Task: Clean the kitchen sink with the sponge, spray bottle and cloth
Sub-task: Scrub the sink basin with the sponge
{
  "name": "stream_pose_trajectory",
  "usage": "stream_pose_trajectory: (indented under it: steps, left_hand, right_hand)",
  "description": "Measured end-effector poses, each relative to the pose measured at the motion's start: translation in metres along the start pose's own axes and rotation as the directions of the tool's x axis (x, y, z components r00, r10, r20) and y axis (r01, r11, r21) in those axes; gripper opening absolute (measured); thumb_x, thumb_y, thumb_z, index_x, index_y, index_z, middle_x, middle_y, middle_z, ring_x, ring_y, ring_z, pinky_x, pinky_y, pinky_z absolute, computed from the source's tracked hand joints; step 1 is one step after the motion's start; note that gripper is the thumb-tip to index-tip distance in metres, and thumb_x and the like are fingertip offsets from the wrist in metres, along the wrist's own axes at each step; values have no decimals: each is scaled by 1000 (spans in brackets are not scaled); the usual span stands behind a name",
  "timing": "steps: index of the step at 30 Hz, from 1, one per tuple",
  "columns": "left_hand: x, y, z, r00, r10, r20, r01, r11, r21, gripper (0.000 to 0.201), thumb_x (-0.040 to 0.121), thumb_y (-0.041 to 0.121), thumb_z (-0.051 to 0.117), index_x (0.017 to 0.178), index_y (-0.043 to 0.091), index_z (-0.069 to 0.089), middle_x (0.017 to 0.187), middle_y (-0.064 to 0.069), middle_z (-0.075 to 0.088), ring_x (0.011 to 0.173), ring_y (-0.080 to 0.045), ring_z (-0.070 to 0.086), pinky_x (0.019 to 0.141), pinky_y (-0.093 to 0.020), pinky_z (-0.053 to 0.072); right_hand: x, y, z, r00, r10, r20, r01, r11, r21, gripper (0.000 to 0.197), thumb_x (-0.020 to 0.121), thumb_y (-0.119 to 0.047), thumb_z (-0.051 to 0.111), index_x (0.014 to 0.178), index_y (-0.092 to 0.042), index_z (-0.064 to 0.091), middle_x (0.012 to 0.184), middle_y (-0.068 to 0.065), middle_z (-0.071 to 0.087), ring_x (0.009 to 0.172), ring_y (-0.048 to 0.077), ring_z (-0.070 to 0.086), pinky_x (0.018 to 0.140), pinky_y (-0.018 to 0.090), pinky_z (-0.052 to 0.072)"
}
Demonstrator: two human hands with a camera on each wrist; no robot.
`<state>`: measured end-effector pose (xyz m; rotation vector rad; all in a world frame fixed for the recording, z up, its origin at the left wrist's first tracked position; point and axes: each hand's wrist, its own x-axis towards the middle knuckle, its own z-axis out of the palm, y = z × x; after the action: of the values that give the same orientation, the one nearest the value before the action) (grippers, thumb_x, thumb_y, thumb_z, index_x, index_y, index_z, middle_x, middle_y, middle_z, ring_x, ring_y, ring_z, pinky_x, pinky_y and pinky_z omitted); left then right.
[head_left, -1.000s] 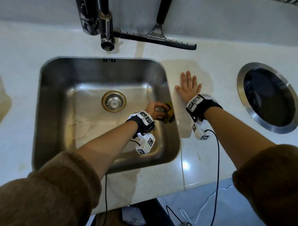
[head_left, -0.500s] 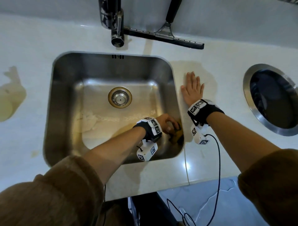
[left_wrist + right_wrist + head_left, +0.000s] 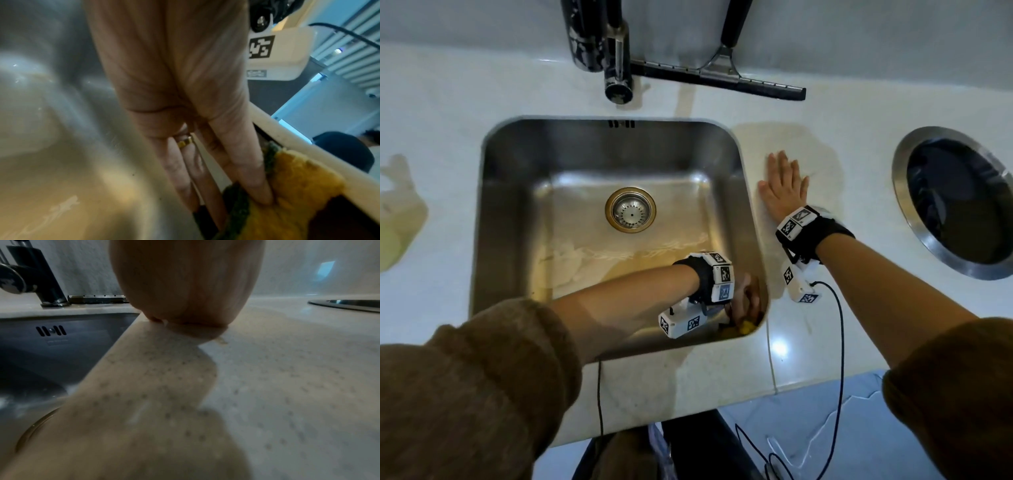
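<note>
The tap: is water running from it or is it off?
Off: no stream falls from the tap into the sink.

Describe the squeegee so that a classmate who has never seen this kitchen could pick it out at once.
Start at the steel sink set into the pale countertop. Behind its far rim stands a dark tap; just right of it lies the squeegee, the only long, flat black blade, with a black handle.

Dim light, blurry wrist views, edge distortion
</note>
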<state>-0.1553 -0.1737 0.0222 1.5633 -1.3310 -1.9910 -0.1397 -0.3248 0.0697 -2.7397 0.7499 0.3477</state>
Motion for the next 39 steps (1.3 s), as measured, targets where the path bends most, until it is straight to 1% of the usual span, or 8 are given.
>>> stream_pose_trajectory:
  steps: [7, 12, 16, 20, 28, 31, 34, 39]
  left_hand:
    - [1, -2, -10, 971, 64, -229, -109, 976, -187, 31, 72, -12, 64, 101, -2, 70, 98, -21, 68, 96, -44, 62, 92, -49, 51]
    - [8, -10, -1, 961, 6, -277, -41, 992, -121, 64, 54, 32, 87, 110, 7, 67, 101, -8, 68, 94, -27, 64, 93, -45, 52]
    - [0, 3, 4, 988, 108, -113, -113, 993, -36, 25, 61, 26, 80, 85, 28, 73, 81, 12, 72, 82, -19, 67, 83, -45, 57]
    - [-8, 7, 9, 994, 111, 10, -111, 993, 31, 20, 67, 15, 77, 78, 32, 73, 83, 4, 73, 81, -19, 66, 79, -38, 56]
    - [-30, 10, 12, 990, -74, 123, 54, 986, 160, 39, 80, -8, 62, 118, -1, 61, 109, -15, 62, 96, -21, 56, 77, -26, 49]
    - [-51, -3, 17, 980, -140, 145, 101, 963, 249, 38, 74, 0, 70, 111, 6, 67, 109, -11, 67, 100, -27, 61, 84, -41, 53]
    - [-67, -25, 21, 959, -219, 178, 176, 957, 229, 42, 68, 1, 73, 110, 5, 68, 90, 9, 67, 99, -26, 61, 85, -42, 53]
    - [-109, -52, 20, 962, -254, -103, 241, 963, -123, 37, 83, -8, 61, 116, 9, 66, 96, -5, 60, 71, -1, 61, 65, -18, 52]
  right_hand:
    - [0, 3, -2, 999, 2, 42, -2, 1000, 3, 59, 101, -31, 24, 150, -26, -9, 158, -1, -18, 145, 24, -17, 115, 46, -12]
    - [2, 2, -1, 1000, 8, 28, -8, 1000, 0, 59, 101, -31, 25, 150, -27, -7, 158, -2, -15, 146, 24, -16, 116, 47, -11]
    - [2, 1, 1, 1000, 3, 14, -3, 1000, -8, 59, 100, -32, 26, 150, -26, -5, 159, -2, -14, 146, 24, -15, 116, 47, -10]
    - [1, 1, 0, 1000, -7, 5, 7, 1000, -8, 59, 101, -31, 26, 151, -26, -5, 159, -1, -14, 146, 24, -15, 116, 47, -11]
    - [5, -2, -1, 1000, 18, 26, -18, 1000, -9, 60, 100, -30, 29, 151, -25, -4, 159, 0, -13, 146, 25, -13, 116, 47, -9]
    - [1, -8, -4, 999, 15, -39, -14, 1000, 23, 61, 97, -23, 36, 151, -18, 7, 159, 5, -3, 147, 28, -5, 117, 47, -4]
    - [-2, -16, -8, 976, -113, -188, 124, 991, 45, 58, 88, -12, 49, 143, -6, 31, 154, 14, 18, 145, 31, 12, 118, 45, 6]
    - [-12, -52, -2, 859, -507, -64, 511, 845, 161, 39, 72, -9, 56, 109, 2, 62, 118, 22, 57, 112, 35, 53, 100, 36, 37]
